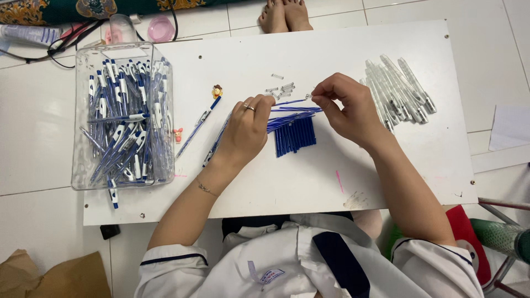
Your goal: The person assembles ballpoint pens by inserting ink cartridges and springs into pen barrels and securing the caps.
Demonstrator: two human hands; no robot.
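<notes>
On the board (309, 182) a bin (122, 118) full of pens sits far left, with loose pens (200, 126) just right of it. The refills (295, 135) lie mid-board between both hands, springs (281, 88) just behind them — and empty barrels (398, 91) far right.

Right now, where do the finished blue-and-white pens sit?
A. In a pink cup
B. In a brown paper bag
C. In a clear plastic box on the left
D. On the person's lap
C: the clear plastic box on the white board's left side is packed with blue-and-white pens.
</notes>
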